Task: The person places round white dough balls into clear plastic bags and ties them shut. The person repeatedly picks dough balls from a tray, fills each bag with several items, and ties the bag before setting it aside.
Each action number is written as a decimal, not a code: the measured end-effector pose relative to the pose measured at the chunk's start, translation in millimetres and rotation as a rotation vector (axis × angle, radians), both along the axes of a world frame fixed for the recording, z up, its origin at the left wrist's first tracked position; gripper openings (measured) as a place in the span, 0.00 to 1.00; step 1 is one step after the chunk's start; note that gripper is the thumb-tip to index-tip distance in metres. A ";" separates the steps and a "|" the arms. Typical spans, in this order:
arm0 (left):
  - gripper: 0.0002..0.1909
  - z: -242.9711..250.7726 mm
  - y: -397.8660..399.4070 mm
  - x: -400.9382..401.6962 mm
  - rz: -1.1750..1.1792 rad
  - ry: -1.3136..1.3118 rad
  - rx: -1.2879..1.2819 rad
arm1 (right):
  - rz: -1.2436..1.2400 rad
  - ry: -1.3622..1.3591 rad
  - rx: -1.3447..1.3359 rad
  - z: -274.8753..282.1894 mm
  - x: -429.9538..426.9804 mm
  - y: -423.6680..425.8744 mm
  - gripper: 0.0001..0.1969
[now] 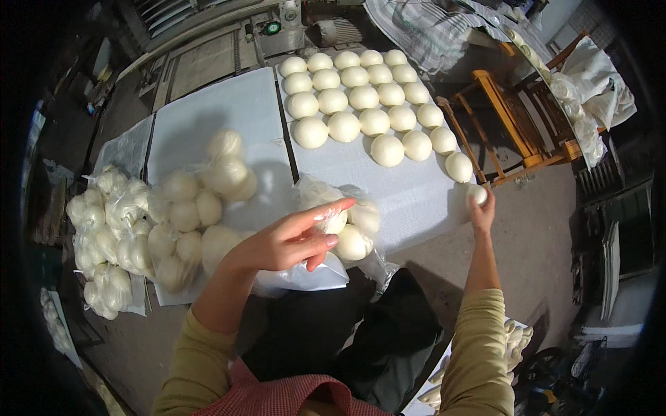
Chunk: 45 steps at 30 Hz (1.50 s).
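Round white steamed buns [374, 122] sit in rows on a cloth-covered board [416, 203] before me. At the board's near right corner, my right hand [484, 208] grips a single bun [477, 195], close to the end of the rows. My left hand [296, 236] is over a clear plastic bag [372, 213] with several buns inside, index finger extended; the plastic touches its fingers, but how firmly it is held is hard to tell. Left of it, more bagged buns [190, 208] rest on a second white board [218, 109].
Knotted bags of buns [106, 234] crowd the far left. A wooden chair [510, 119] stands beyond the board's right edge. Machinery [281, 31] and a striped cloth [421, 31] lie at the back. Behind my right arm is a tray with pale dough pieces [512, 340].
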<state>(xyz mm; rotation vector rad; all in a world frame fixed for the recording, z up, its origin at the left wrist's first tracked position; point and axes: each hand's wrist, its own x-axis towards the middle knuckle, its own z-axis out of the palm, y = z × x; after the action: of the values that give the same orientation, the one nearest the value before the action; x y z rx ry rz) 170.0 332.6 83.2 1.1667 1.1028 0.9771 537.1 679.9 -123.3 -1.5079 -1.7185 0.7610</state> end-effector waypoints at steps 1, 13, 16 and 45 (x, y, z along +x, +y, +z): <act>0.28 -0.5 -0.5 -0.9 -0.007 0.006 -0.009 | -0.066 0.216 -0.118 9.8 6.8 2.0 0.32; 0.24 -14.7 3.4 -8.8 0.049 -0.084 -0.034 | 1.092 0.441 -0.377 141.8 -180.1 -215.6 0.34; 0.18 -21.6 -7.4 -18.0 0.187 -0.203 -0.117 | 0.917 -0.212 0.315 137.3 -205.4 -206.7 0.36; 0.09 -81.5 7.1 11.3 0.283 -0.240 -0.036 | 0.306 0.259 -0.406 174.8 -240.7 -272.3 0.18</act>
<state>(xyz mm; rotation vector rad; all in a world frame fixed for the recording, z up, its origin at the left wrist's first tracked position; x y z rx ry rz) 181.3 339.7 1.7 0.8512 1.1035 1.2749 296.4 407.7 51.4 -1.3338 -1.6804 1.4708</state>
